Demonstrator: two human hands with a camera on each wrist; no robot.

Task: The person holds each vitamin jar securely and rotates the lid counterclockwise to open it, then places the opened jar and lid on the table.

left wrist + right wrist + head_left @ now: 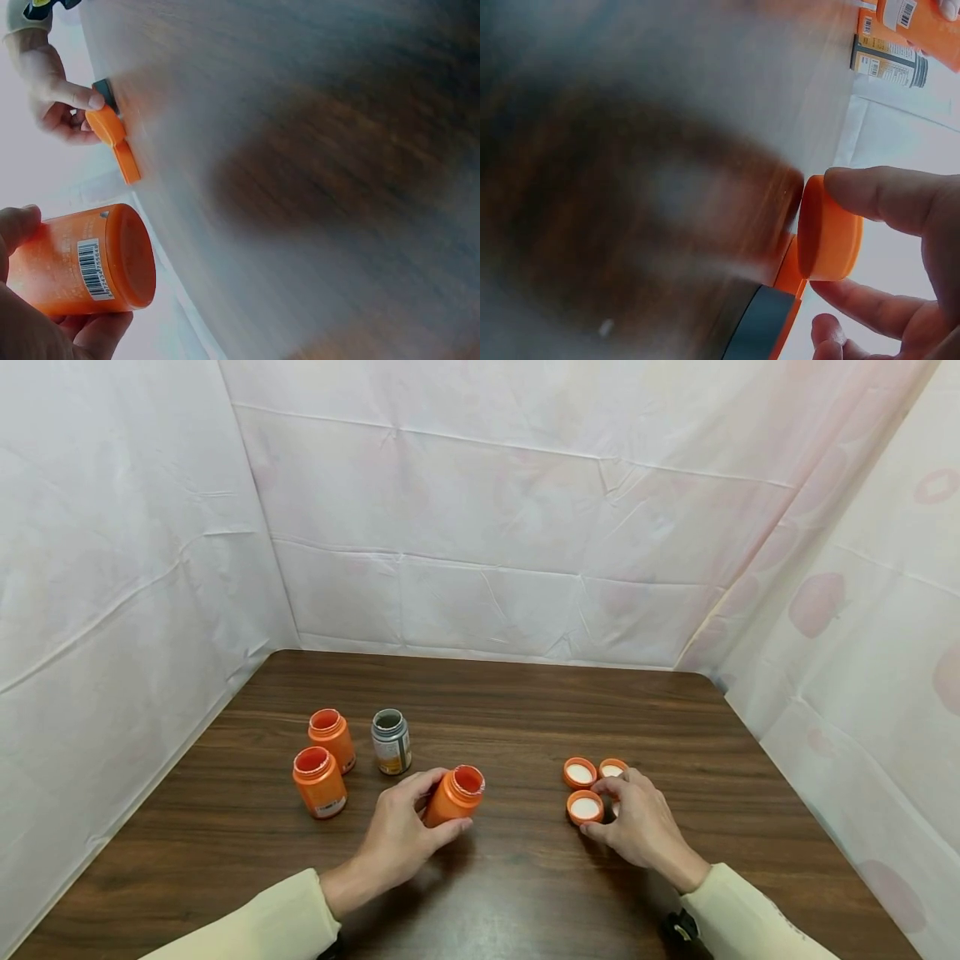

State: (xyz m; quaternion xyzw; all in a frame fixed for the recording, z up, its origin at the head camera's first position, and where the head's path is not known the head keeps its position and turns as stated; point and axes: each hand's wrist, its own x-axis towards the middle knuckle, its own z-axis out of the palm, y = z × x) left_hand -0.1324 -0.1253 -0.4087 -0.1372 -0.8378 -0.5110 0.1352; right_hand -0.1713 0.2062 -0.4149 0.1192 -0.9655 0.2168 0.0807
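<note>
My left hand grips an open orange jar round its sides, its mouth tilted toward the right. The jar's base and a barcode label show in the left wrist view, with the base clear of the table. My right hand has thumb and fingers at opposite edges of an orange cap, pinching it. That cap lies with its white inside up, at the front of a small cluster. Beside it are another orange cap, a third partly behind my fingers, and a dark cap mostly hidden by my hand in the head view.
Two open orange jars stand at the left of the brown wooden table. An open grey jar is right of them, just beyond my left hand. White sheeting hangs behind the table and along both sides.
</note>
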